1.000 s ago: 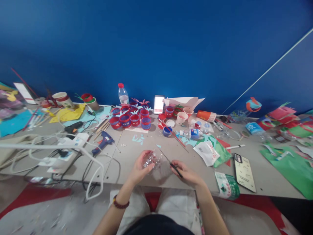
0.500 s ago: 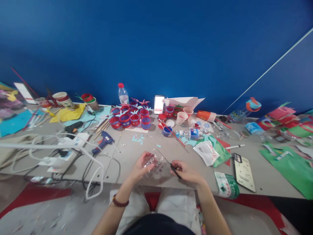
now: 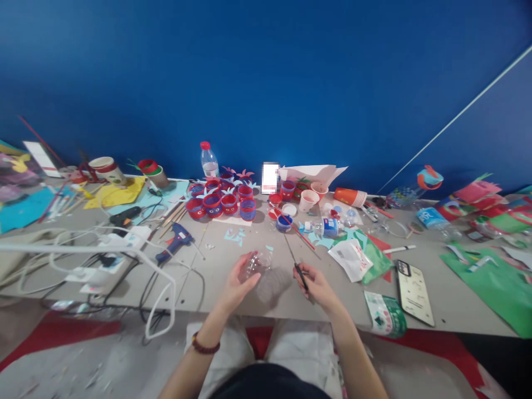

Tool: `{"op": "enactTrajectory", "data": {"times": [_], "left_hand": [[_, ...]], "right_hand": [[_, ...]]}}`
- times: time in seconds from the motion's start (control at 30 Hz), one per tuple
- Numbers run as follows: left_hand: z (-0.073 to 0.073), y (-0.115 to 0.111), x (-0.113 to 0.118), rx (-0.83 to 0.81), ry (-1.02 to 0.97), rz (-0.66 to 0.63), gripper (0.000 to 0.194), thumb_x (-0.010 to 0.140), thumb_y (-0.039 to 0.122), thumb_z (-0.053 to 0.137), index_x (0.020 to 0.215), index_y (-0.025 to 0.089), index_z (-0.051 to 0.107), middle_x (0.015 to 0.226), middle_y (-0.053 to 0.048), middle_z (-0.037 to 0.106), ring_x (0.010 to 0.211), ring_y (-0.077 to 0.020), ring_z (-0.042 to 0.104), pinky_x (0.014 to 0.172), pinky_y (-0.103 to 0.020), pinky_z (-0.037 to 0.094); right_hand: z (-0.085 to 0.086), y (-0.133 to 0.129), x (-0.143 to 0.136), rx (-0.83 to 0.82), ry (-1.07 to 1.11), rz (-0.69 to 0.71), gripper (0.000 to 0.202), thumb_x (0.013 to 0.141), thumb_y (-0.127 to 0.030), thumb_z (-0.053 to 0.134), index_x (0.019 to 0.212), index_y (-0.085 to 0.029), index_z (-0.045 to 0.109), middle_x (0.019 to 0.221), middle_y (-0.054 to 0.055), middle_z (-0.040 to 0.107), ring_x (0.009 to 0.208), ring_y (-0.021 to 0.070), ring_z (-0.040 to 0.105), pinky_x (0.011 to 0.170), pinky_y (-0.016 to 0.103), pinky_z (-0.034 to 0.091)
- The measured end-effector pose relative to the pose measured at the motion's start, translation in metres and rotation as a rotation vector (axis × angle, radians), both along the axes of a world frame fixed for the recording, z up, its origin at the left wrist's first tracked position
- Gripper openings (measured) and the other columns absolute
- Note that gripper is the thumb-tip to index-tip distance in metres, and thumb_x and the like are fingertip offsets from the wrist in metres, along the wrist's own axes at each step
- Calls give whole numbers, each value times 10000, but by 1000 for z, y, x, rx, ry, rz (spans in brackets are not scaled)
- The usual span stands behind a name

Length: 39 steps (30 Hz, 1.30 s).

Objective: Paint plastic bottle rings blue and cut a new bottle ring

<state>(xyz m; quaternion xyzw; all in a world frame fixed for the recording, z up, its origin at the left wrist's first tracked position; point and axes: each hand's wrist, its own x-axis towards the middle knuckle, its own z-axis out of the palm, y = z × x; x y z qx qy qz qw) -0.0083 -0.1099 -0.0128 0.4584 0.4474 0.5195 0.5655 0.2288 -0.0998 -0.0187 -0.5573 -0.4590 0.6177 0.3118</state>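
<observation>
My left hand (image 3: 240,281) curls its fingers and thumb around a clear piece of plastic bottle (image 3: 258,264), held just above the grey table. To its right, my right hand (image 3: 312,284) grips black-handled scissors (image 3: 295,262). Their thin blades look closed and point away from me, apart from the plastic. The handle is partly covered by my fingers.
Painted red and blue cups (image 3: 212,205) stand ahead, near a paint pot (image 3: 284,223) with a brush across it. A glue gun (image 3: 177,242) and a power strip (image 3: 118,257) with cables lie left. At right are a phone (image 3: 415,293) and a green label (image 3: 385,315).
The scissors have moved right, away from the plastic, and now point more straight ahead. My left hand has stayed nearly in place, with the plastic piece turned a little.
</observation>
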Motion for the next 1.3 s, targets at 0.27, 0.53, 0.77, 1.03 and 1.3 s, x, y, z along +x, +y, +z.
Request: {"op": "enactTrajectory", "data": {"times": [0.27, 0.53, 0.77, 1.03, 1.3], "left_hand": [[6, -6, 10, 318, 601, 270, 553, 715, 322, 766, 1186, 220, 495, 1152, -72, 504, 1014, -201, 603, 905, -387, 544], [20, -10, 10, 505, 783, 312, 544, 828, 283, 644, 1318, 197, 426, 1242, -133, 524, 1182, -271, 539, 993, -456, 483], [12, -12, 9, 600, 1002, 363, 563, 827, 355, 682, 1318, 206, 448, 1234, -131, 593, 1125, -276, 577, 957, -424, 481], [10, -9, 4, 865, 1220, 434, 429, 847, 288, 662, 1241, 175, 535, 1145, -145, 639, 1056, -270, 607, 906, -390, 449], [15, -8, 5, 925, 1286, 485, 339, 866, 285, 631, 1182, 191, 554, 1086, -131, 651, 991, -260, 620, 872, -384, 453]], "right_hand": [[15, -12, -12, 99, 42, 37, 333, 731, -489, 666, 850, -206, 537, 660, -57, 469, 514, 66, 399, 449, 190, 338], [17, -22, -20, 1, 10, 85, 353, 769, -546, 590, 839, -217, 483, 571, -82, 384, 469, 71, 353, 422, 202, 259], [15, -25, -23, 38, 3, 159, 349, 786, -540, 582, 757, -220, 446, 589, -70, 365, 514, 83, 333, 480, 229, 260], [9, -27, -24, 72, -21, 241, 385, 809, -571, 577, 770, -206, 463, 627, -61, 380, 559, 90, 342, 524, 234, 274], [2, -29, -25, 128, -58, 221, 404, 802, -574, 591, 728, -191, 485, 620, -44, 425, 588, 98, 379, 534, 227, 297]]}}
